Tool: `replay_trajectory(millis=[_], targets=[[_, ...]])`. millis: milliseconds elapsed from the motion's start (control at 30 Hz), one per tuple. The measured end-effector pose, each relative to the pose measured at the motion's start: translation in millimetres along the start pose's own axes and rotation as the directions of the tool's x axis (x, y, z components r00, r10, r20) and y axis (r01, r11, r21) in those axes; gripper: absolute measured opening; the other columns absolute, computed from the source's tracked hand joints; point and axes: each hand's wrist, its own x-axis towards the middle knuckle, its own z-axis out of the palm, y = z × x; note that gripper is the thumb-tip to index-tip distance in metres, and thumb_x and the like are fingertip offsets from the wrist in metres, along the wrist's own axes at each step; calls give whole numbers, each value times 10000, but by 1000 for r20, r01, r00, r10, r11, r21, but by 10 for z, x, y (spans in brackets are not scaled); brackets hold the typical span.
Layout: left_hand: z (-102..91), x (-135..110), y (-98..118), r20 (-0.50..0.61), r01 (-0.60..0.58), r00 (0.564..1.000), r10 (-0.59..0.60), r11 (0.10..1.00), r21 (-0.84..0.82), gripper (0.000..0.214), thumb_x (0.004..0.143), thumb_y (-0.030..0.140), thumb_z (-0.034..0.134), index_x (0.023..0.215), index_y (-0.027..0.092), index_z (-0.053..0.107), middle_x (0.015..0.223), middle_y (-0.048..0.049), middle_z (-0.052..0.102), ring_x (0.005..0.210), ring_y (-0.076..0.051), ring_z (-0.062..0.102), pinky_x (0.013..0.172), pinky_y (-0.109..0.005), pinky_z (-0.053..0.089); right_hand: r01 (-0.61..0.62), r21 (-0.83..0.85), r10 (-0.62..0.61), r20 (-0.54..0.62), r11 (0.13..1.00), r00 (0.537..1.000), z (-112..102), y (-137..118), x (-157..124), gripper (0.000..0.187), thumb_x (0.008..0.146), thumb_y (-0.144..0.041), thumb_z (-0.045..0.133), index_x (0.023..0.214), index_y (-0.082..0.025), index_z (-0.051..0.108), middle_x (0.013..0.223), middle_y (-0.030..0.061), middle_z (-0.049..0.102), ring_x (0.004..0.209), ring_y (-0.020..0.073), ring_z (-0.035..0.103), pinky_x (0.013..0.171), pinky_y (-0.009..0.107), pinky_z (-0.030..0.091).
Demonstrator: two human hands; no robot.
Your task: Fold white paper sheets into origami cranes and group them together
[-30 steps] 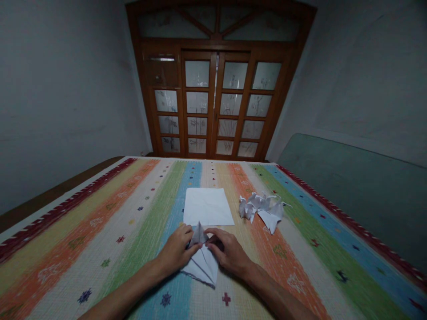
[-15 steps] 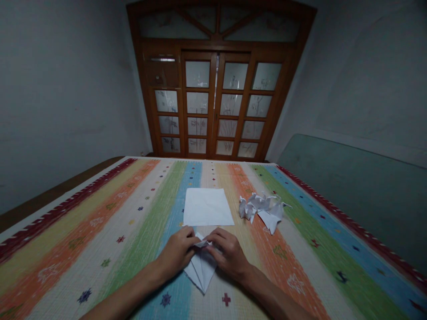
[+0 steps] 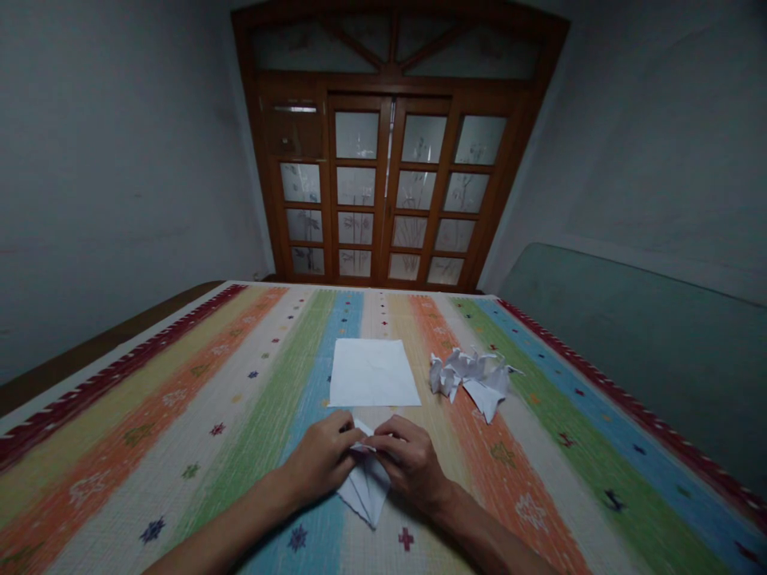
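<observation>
A partly folded white paper piece [image 3: 367, 493] lies on the striped cloth near me, its point toward me. My left hand [image 3: 320, 458] pinches its upper left part with curled fingers. My right hand [image 3: 409, 461] pinches the upper right part, fingertips meeting the left hand's at the top fold. Just beyond my hands lies a flat white sheet of paper [image 3: 372, 372].
A small heap of folded white paper figures [image 3: 470, 375] sits to the right of the flat sheet. The striped cloth [image 3: 180, 415] covers the whole surface. A wooden door with glass panes [image 3: 389, 192] stands behind. A green panel [image 3: 647, 351] leans on the right.
The raised top flap of the paper piece has been pressed down flat. Both hands drew closer together over the top fold.
</observation>
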Motion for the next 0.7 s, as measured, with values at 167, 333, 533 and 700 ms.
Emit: replay_trajectory(millis=[167,333,533,700], targets=[[-86,2,8,13,-55,998,57,992,-112,209,830,101,626,992,214,696,941,-49,604,880,-208,590,757,-294,453,11,64,-15,60,998,998,-31,-3,-30,145,909,-142,610,966,-201,729,816,72,719,705,165,656,629,251,503],[-250,12,32,128,-103,984,126,979,-175,258,844,217,687,1099,255,707,979,-44,586,904,-208,580,778,-289,460,-34,141,12,159,989,987,-76,-64,-30,137,831,-109,633,871,-206,721,818,65,732,721,176,676,640,259,494],[-372,6,-40,168,-93,977,130,973,-211,335,792,238,756,1120,306,756,1005,-39,595,937,-214,584,825,-311,470,-88,146,30,362,985,932,-120,-110,-41,148,759,-121,605,806,-211,713,820,52,732,764,194,680,679,286,492],[-411,11,-104,169,-76,979,114,972,-220,258,757,255,811,1008,310,803,1016,-34,622,948,-210,596,855,-327,478,-64,129,-9,498,990,867,-119,-58,-48,253,834,-454,688,823,-205,733,837,58,727,794,213,668,691,310,482]])
